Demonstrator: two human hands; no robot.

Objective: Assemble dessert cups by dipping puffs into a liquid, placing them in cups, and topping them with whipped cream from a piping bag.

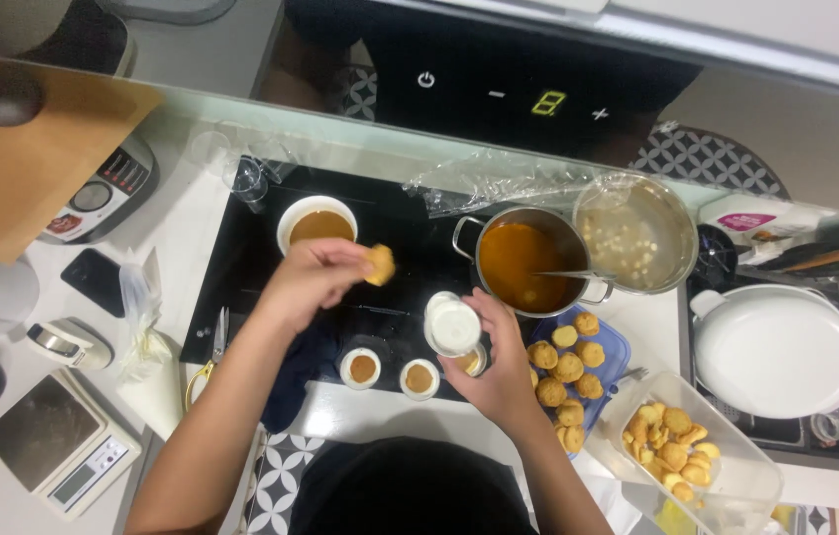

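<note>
The left hand (313, 272) pinches a small golden fried ball (379, 264) in its fingertips above the black cooktop (241, 267), just in front of a white bowl of brown sauce (316, 224). The right hand (499, 362) grips a small white cup (451, 325), tilted on its side, beside two little cups of sauce (390, 373) — near a pot of orange liquid (522, 260). More fried balls lie on a blue tray (616, 349) and in a clear rectangular tub (736, 456); a white packet with a pink label (744, 220) sits far right.
</note>
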